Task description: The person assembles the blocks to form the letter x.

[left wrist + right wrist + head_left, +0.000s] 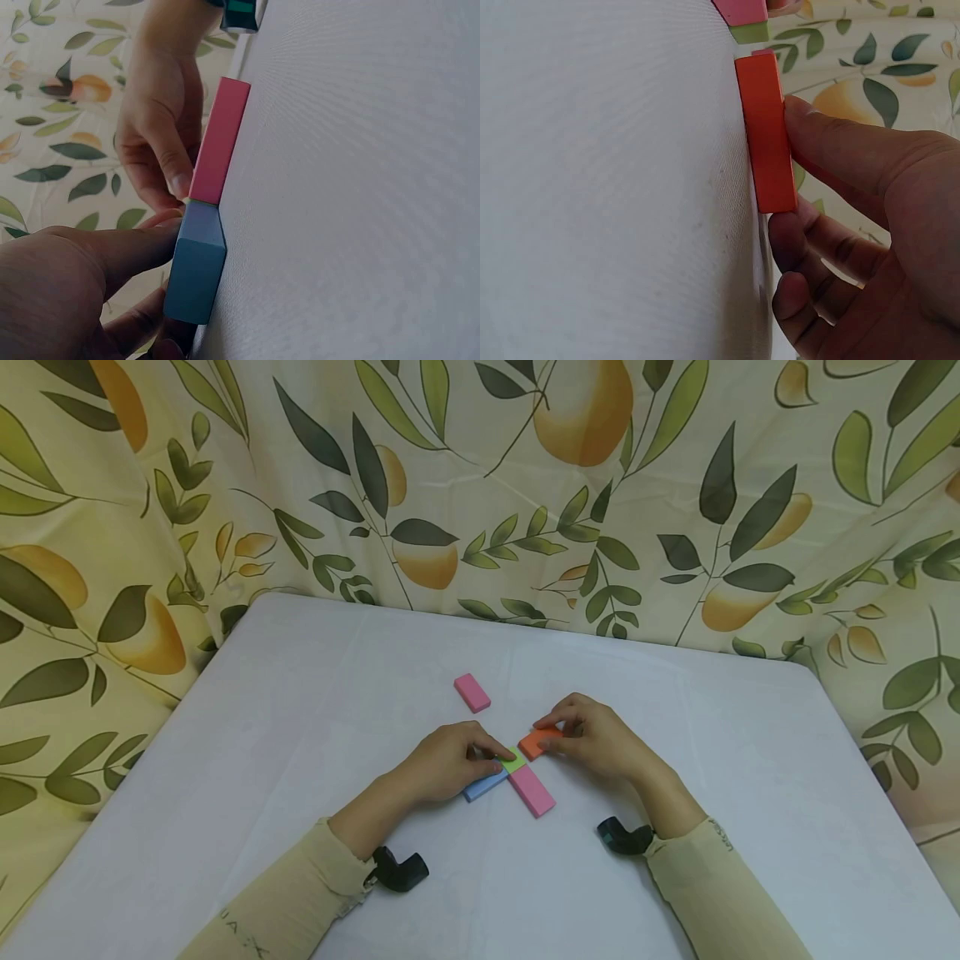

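Note:
My left hand point(444, 762) holds the blue block point(486, 785), its thumb lying along the top and other fingers curled behind. The index fingertip of that hand touches a green block point(513, 761), which is partly covered. A pink block point(533, 791) meets the green one at its near end, and the blue one adjoins at the left. My right hand point(596, 737) pinches an orange block point(769, 135) between thumb and fingers, just right of the green block with a small gap. In the left wrist view, the blue block point(196, 277) and pink block point(220, 142) appear edge-on.
Another pink block point(472, 692) lies alone farther back on the white table point(360, 668). Patterned cloth point(487, 485) hangs behind the table and along its sides. Black wrist cameras point(401, 870) sit close to the tabletop at both wrists.

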Motion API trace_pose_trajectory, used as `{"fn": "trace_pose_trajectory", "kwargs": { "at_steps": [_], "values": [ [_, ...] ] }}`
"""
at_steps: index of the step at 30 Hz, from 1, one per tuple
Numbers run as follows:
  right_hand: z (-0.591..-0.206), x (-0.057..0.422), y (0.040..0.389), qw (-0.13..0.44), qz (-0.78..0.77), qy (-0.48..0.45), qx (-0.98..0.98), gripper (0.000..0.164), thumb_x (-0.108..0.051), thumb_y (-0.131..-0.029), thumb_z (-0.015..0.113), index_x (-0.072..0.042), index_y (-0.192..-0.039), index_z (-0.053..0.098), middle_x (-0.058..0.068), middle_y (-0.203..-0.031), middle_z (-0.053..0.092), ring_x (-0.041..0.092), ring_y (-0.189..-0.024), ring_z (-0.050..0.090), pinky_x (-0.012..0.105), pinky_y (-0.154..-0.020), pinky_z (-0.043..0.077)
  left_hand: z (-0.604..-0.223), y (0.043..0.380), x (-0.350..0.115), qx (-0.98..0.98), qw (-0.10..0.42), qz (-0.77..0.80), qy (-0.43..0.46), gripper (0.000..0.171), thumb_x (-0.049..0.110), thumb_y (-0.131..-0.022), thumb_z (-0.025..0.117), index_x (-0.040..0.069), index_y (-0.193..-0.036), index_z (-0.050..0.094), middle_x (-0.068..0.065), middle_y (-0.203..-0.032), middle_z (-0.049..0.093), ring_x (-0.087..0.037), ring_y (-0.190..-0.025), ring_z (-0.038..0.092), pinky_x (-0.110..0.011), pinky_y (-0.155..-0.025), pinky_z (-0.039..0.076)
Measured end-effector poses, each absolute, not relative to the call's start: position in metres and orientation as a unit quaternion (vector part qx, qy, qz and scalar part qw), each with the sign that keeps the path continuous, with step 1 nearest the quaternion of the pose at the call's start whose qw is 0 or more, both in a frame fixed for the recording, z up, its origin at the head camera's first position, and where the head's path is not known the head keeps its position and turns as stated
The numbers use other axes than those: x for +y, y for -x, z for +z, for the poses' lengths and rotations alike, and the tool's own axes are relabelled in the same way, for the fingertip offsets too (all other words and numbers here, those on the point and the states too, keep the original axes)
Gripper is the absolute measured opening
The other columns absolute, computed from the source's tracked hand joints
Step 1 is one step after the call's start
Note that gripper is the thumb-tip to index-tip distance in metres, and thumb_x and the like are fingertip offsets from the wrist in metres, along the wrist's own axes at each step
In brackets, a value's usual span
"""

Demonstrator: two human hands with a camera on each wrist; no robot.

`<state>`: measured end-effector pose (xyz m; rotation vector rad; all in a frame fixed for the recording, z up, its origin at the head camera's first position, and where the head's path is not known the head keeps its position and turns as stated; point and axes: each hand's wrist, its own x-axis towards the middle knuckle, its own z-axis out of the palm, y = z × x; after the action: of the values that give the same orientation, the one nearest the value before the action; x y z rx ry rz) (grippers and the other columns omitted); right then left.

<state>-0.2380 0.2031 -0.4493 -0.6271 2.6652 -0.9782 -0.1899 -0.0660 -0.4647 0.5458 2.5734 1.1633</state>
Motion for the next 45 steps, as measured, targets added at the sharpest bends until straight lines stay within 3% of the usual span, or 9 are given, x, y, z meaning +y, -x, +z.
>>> {"fn": "trace_pose_trajectory", "kwargs": {
  "at_steps": [30, 39, 45],
  "values": [
    [-0.4527, 0.2004, 0.2366, 0.112, -0.351, 0.222, 0.903, 0.023, -0.022, -0.09, 0.082, -0.023, -0.113, 0.08, -0.001, -0.112, 0.065, 0.018, -0.092, 0.058, 0.027, -0.078, 0.048, -0.4642, 0.1893, -0.0671, 0.886, 0.136, 0.405, -0.182, 0.022, 0.026, -0.098, 0.072, 0.038, -0.116, 0.079, 0.014, -0.099, 0.064, -0.011, -0.087, 0.057, -0.028, -0.073, 0.048],
    [-0.4522, 0.199, 0.2353, 0.118, -0.359, 0.217, 0.9, 0.023, -0.021, -0.091, 0.081, -0.022, -0.113, 0.08, 0.0, -0.113, 0.066, 0.018, -0.103, 0.059, 0.034, -0.087, 0.048, -0.465, 0.1899, -0.0671, 0.887, 0.136, 0.402, -0.184, 0.022, 0.027, -0.098, 0.072, 0.037, -0.116, 0.079, 0.015, -0.1, 0.065, -0.011, -0.088, 0.057, -0.028, -0.074, 0.048],
    [-0.4531, 0.1987, 0.2352, 0.113, -0.356, 0.228, 0.899, 0.023, -0.023, -0.091, 0.082, -0.022, -0.114, 0.08, 0.0, -0.112, 0.065, 0.018, -0.093, 0.058, 0.028, -0.078, 0.048, -0.4644, 0.1897, -0.0669, 0.886, 0.135, 0.403, -0.184, 0.021, 0.026, -0.098, 0.072, 0.036, -0.116, 0.079, 0.013, -0.1, 0.065, -0.012, -0.087, 0.057, -0.027, -0.072, 0.047]
  ]
}}
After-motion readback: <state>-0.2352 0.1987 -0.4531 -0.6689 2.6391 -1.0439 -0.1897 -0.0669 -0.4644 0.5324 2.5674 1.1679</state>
